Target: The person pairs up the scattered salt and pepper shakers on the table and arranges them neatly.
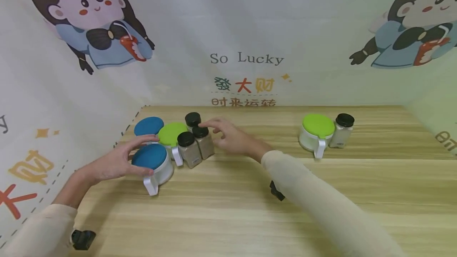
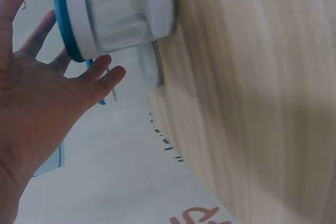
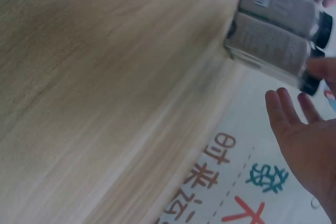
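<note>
My left hand [image 1: 110, 163] spreads its thumb and fingers around the lid of a blue-lidded jar [image 1: 150, 156] with a white handle. In the left wrist view, the clear wall of this blue-lidded jar [image 2: 118, 17] shows and the palm stands off from the lid. My right hand [image 1: 233, 136] reaches a finger to the black cap of a spice bottle [image 1: 206, 146], its other fingers loosely bent. Another spice bottle [image 1: 190, 153] stands right beside it, and a third spice bottle [image 1: 193, 119] is partly hidden behind. A green-lidded jar [image 1: 171, 133] sits between the bottles and the blue-lidded jars.
At the back left is a second blue-lidded jar [image 1: 149, 125], partly covered by my left fingers. Farther right, a green-lidded jar [image 1: 317, 126] and a black-capped spice bottle [image 1: 342, 133] stand together. A printed cloth [image 1: 178, 31] rises behind the wooden table [image 1: 228, 217].
</note>
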